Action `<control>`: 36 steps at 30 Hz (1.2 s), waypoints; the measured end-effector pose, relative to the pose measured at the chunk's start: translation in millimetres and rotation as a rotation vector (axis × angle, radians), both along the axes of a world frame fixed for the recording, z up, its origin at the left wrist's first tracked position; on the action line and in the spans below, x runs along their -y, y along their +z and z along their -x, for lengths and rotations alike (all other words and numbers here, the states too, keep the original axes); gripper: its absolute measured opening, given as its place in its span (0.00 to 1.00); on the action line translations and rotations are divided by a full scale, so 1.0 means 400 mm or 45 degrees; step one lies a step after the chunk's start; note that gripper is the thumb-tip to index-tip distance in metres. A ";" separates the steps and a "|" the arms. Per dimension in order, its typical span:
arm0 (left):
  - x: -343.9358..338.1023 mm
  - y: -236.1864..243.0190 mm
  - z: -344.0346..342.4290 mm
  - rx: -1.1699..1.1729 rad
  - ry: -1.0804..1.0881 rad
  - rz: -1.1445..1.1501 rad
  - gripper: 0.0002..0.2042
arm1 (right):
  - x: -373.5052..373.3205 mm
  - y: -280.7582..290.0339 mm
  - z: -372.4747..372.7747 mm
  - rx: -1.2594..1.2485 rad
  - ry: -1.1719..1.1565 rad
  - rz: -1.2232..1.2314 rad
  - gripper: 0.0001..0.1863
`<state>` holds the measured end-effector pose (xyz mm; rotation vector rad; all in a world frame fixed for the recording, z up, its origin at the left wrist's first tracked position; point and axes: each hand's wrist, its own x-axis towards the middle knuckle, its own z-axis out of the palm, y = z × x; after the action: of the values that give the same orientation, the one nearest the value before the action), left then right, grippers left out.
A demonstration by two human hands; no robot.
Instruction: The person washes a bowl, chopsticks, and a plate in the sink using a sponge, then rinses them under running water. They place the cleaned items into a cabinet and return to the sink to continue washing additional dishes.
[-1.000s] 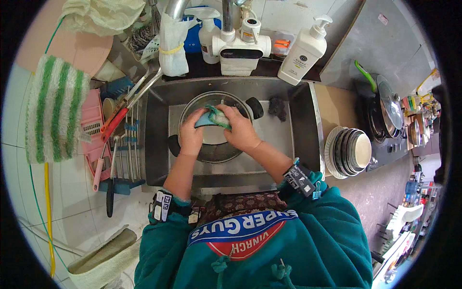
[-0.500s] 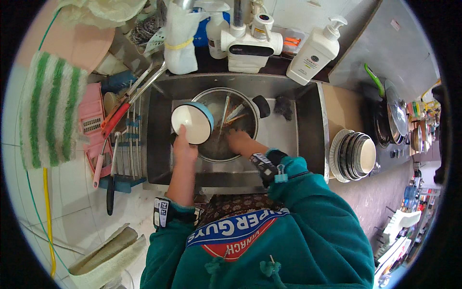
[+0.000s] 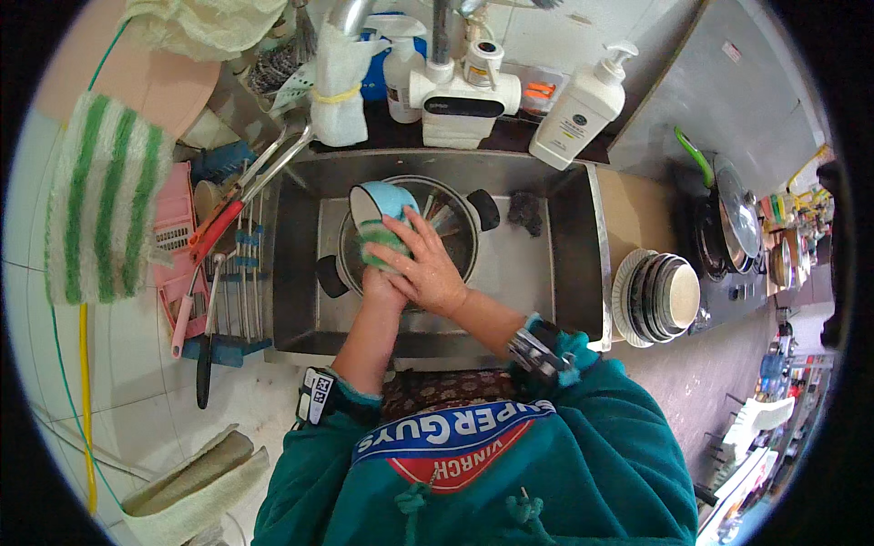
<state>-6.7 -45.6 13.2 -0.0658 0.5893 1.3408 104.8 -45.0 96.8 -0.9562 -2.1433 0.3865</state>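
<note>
A bowl (image 3: 395, 195), light blue outside and white inside with a dark rim, is tilted on its side above the pot. My left hand (image 3: 382, 288) grips it from below, its fingers partly hidden. Over it lies my right hand (image 3: 431, 269), bent round a green and white cloth (image 3: 382, 238) that presses against the bowl's outer wall. Under both hands stands a metal pot (image 3: 475, 252) with black handles, in the sink (image 3: 578, 264). Chopsticks or similar thin utensils lie inside the pot, mostly covered by the bowl and my hands.
A dark scrubber (image 3: 525, 213) lies in the sink, right of the pot. Stacked bowls (image 3: 678, 293) stand on the right counter, near a lidded pan (image 3: 736, 214). Behind the sink are a faucet unit (image 3: 464, 96) and a white pump bottle (image 3: 581, 109). A utensil rack (image 3: 238, 350) hangs at left.
My right hand has come up out of the pot with the green and white cloth and now presses it on the bowl. The bowl has turned, showing more of its blue outside.
</note>
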 end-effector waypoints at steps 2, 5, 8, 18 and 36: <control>0.006 0.020 -0.039 0.045 -0.021 -0.005 0.13 | -0.031 -0.014 0.002 -0.121 -0.064 -0.107 0.27; 0.013 0.028 -0.038 -0.187 -0.137 0.164 0.12 | -0.076 -0.005 -0.004 -0.221 -0.106 0.039 0.21; 0.032 0.029 0.001 -0.263 -0.256 0.165 0.13 | -0.140 0.047 -0.008 -0.415 -0.049 0.383 0.15; 0.055 0.082 0.032 -0.552 -0.621 -0.028 0.17 | -0.199 0.038 -0.100 -0.980 0.335 2.099 0.23; 0.020 0.063 -0.050 -0.663 0.099 -0.026 0.19 | 0.003 0.009 -0.023 -0.733 -0.361 0.651 0.36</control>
<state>13.4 -53.5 38.6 0.2884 1.0176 1.4452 114.1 -46.2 100.3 -1.2261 -1.3858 0.9640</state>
